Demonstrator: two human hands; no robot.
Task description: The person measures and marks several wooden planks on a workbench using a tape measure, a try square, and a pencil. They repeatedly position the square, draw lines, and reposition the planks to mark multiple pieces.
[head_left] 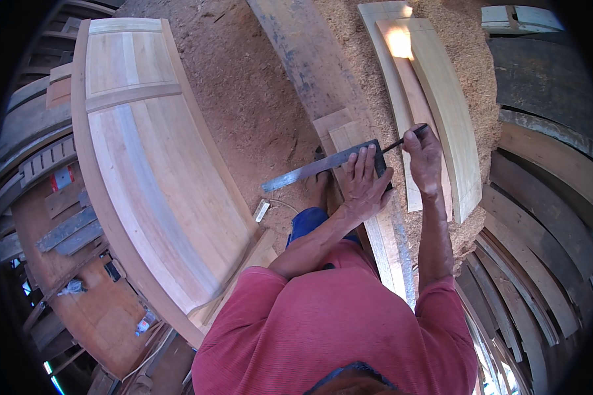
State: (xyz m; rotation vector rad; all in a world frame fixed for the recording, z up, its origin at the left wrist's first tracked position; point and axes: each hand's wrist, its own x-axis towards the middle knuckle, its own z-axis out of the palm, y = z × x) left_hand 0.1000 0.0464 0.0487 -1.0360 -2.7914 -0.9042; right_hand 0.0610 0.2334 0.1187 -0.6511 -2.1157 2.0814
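Observation:
My left hand (364, 183) lies over a try square (303, 172), holding it across a narrow wooden board (379, 230). Its fingers stretch over the blade near the dark stock, and the thumb reaches along the stock's right side. The steel blade sticks out to the left past the board's edge. In my closed right hand (423, 161) is a thin, dark, pencil-like marking tool (395, 145), slanting down to the left. The tool's tip comes close to the square's corner; whether it touches the wood I cannot tell.
A large panelled wooden door (158, 164) lies to the left. A long worn plank (303, 59) runs away ahead of me. Right of my hands, several cut boards (445, 105) rest on sawdust (481, 72). Stacked timber (540, 191) lines the right side, with more planks at far left.

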